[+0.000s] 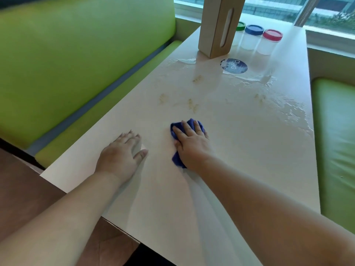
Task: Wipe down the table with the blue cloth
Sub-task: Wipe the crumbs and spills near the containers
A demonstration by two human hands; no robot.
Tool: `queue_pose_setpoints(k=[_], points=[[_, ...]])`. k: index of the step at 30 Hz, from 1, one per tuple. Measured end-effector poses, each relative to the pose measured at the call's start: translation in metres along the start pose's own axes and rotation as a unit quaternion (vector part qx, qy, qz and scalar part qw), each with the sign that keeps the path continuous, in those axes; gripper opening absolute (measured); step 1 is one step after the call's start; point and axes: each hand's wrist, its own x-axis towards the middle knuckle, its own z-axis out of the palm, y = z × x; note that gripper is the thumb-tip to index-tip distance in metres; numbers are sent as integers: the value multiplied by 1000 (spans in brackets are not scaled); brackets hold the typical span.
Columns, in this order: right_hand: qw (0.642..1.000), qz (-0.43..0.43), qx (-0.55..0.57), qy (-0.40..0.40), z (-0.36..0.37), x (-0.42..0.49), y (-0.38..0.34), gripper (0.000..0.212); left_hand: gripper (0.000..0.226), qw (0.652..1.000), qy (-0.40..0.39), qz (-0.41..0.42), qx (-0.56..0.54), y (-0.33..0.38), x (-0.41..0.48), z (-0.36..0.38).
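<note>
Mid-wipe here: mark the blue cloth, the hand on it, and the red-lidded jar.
blue cloth (177, 160), head view, fold showing by the wrist.
right hand (190, 143), head view, back of the hand.
red-lidded jar (272, 35), head view, its red lid.

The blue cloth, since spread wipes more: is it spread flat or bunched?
Bunched. The blue cloth shows only as crumpled lumps poking out around the right hand pressing on it.

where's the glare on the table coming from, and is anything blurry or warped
Head view: daylight from the window glares off the wet far part of the table; the wide lens bows the table's edges; the jars look soft, the left hand slightly blurred.
</note>
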Motion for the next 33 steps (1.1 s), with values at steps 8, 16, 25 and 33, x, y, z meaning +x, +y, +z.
queue_pose_setpoints(k=[8,16,25,33], points=[[987,-161,3,10,16,-49,-20,46,43,999,-24,-1,-28,-3,8,-3],[999,-44,-19,-10,15,-21,-29,49,45,998,-58,-18,-28,-1,7,-5],[982,-187,11,-6,15,-88,-26,44,56,993,-85,-58,-55,4,7,-11],[998,-65,2,-15,20,-50,-52,47,58,988,-89,-88,-93,6,9,-12]])
